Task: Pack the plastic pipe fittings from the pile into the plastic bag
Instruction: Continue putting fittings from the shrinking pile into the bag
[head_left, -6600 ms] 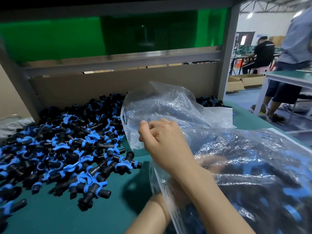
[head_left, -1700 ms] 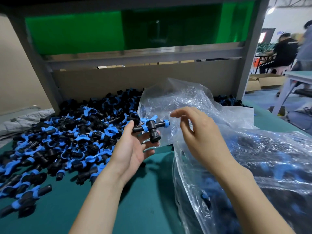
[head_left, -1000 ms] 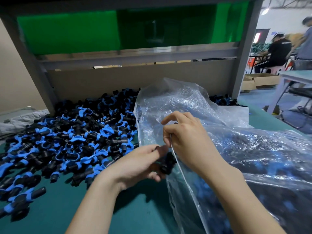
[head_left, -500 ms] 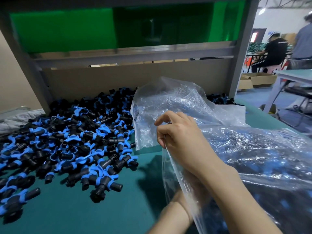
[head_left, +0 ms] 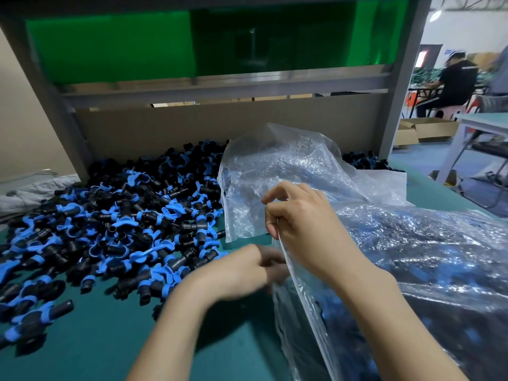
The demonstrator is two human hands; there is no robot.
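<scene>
Head view, single frame.

Table (head_left: 82,358): green top. It carries everything below. A grey frame post (head_left: 398,78) stands at its far right, with a green panel (head_left: 110,45) and a cardboard back panel (head_left: 192,127) across the far side.

Plastic bag (head_left: 426,270): clear and crumpled, lying on the right half of the table. Its long axis runs from the centre toward the lower right, and the mouth faces left toward the pile. Dark and blue fittings show through the film. More clear film rises behind the right hand; I cannot tell whether it is this bag's flap or a separate one.

Pile of pipe fittings (head_left: 110,224): on the left half of the table, reaching back to the cardboard. The fittings have black bodies with blue collars and lie at all angles, with no common direction. One stray fitting (head_left: 35,317) lies at the near left edge, its black stub pointing right and slightly away from me.

Right hand (head_left: 305,224): above the bag mouth. Its fingers (head_left: 275,193) are curled and pinch the mouth's upper edge, lifting it.

Left hand (head_left: 242,270): motion-blurred, low at the bag mouth, with its fingers partly behind the film. I cannot tell whether they hold anything.

Background right: a seated person (head_left: 453,86) and cardboard boxes (head_left: 428,130).
</scene>
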